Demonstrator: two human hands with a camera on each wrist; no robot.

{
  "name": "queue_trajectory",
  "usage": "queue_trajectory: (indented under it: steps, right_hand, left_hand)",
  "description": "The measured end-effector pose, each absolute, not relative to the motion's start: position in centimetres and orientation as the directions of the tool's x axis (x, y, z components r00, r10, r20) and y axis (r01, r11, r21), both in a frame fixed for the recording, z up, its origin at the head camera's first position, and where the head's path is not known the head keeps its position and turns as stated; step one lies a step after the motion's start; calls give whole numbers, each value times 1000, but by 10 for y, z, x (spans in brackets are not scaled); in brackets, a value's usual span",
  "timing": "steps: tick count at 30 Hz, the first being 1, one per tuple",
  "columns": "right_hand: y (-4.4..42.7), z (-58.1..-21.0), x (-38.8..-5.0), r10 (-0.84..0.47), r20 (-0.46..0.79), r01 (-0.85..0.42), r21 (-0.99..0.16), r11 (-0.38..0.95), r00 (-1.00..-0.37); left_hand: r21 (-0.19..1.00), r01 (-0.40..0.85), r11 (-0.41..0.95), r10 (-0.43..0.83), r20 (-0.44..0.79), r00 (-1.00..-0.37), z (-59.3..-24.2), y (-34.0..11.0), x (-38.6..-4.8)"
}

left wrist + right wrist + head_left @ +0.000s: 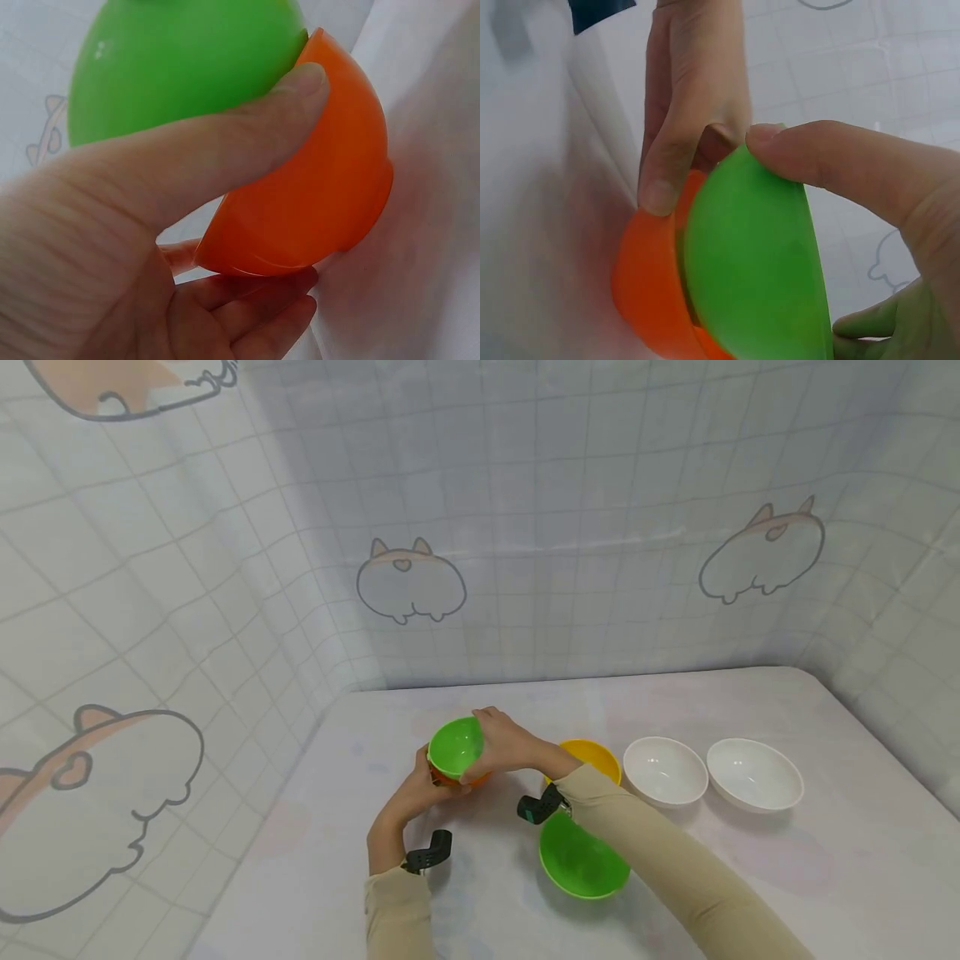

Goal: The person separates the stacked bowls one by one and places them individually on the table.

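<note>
An orange bowl (337, 165) is gripped by my left hand (411, 793), thumb over its rim and fingers along its underside. My right hand (510, 745) holds a green bowl (454, 748) by the rim, with thumb and fingers on opposite sides. In the right wrist view, this green bowl (750, 255) sits partly inside the orange bowl (646, 277), with a gap along one side. Both bowls are just above or on the table at the back left; contact with the tabletop is hard to tell.
To the right, a yellow bowl (591, 753) lies partly behind my right forearm. A second green bowl (581, 864) stands in front of it, also partly covered by the sleeve. Farther right are two white bowls (665, 772). A patterned cloth wall (540, 610) rises behind the table.
</note>
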State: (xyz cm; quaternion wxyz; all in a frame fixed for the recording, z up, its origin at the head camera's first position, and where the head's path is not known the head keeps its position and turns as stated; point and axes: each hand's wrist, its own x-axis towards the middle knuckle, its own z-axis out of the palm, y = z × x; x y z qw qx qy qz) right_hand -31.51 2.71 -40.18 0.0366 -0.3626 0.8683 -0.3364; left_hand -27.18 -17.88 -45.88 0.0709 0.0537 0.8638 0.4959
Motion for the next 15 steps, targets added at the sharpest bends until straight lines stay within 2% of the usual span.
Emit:
queue_trajectory:
  steps: [15]
  right_hand:
    - [58,-386,-293,-576,213,-564,-621,544,-790]
  left_hand:
    - [853,20,521,153,-71,-986,-457,-176,-271]
